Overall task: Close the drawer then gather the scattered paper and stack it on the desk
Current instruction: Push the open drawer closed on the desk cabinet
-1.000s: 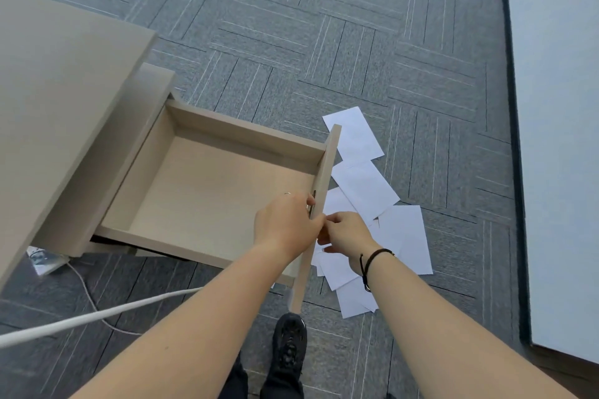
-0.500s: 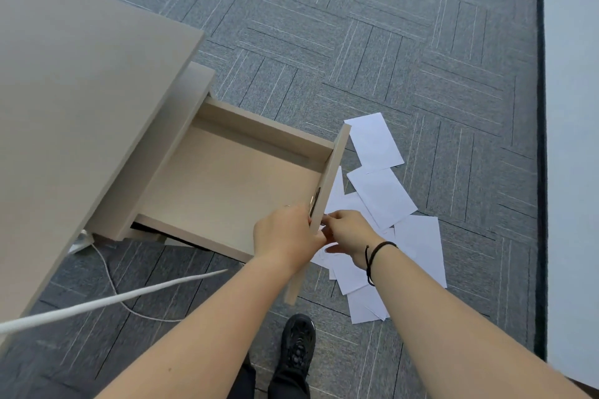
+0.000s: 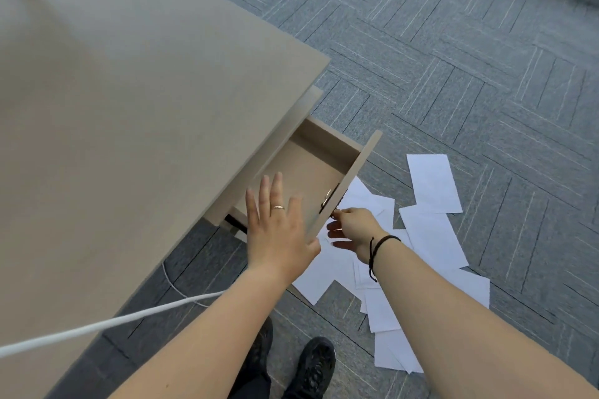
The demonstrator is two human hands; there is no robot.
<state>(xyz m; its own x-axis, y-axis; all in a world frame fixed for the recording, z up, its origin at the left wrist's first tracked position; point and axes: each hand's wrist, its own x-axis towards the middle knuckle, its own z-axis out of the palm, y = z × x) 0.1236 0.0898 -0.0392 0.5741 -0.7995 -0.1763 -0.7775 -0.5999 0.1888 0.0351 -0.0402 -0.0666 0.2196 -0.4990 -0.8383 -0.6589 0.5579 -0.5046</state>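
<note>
The desk [image 3: 113, 107] fills the left of the view. Its drawer [image 3: 311, 172] stands partly open at the right edge. White paper [image 3: 431, 236] lies scattered on the grey carpet [image 3: 453, 58], to the right of the drawer front and partly under it. The left hand [image 3: 278, 233] is spread flat, fingers straight, over the drawer's near corner, gripping nothing. The right hand [image 3: 351, 230] is against the drawer front, fingertips pinching the small metal handle [image 3: 329, 201].
</note>
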